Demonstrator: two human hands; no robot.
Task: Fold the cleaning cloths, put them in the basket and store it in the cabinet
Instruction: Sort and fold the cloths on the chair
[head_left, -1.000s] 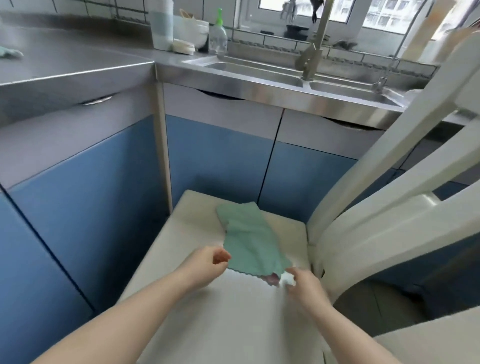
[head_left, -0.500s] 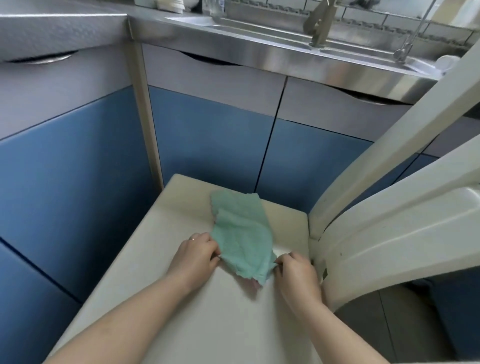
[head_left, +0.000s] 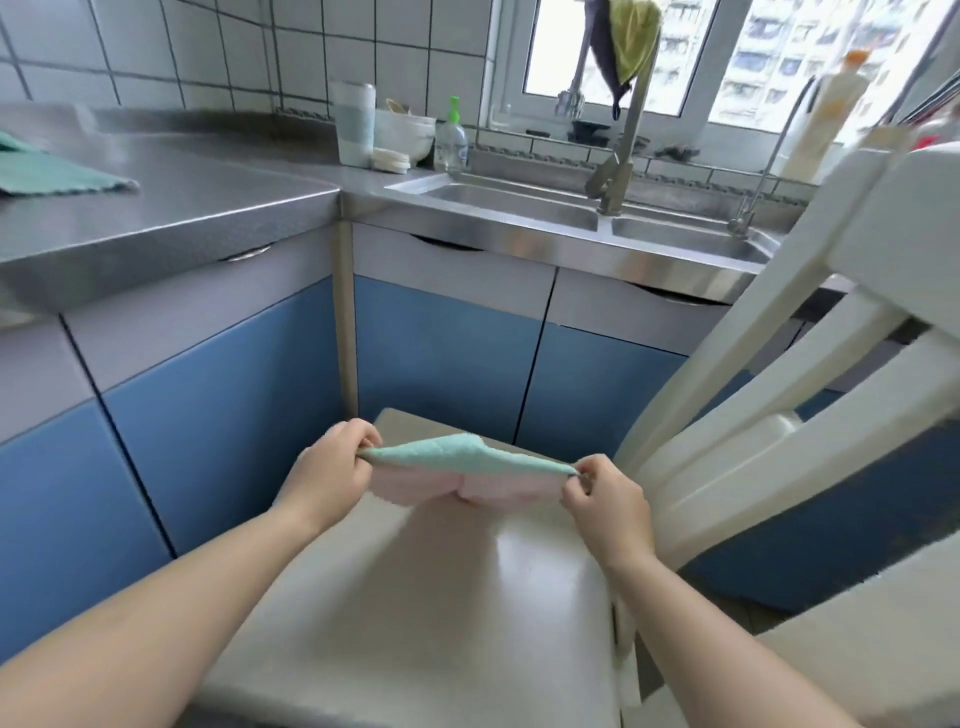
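Head view, lower centre: green-and-pink microfibre cleaning cloth (head_left: 457, 470) is pinched taut by left hand (head_left: 332, 470) and right hand (head_left: 605, 501), likely for folding.

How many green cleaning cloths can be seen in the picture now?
2. One cloth, green on top and pink beneath, is held stretched between the left hand and right hand above the chair seat. Another green cloth lies on the left countertop. More may be out of view.
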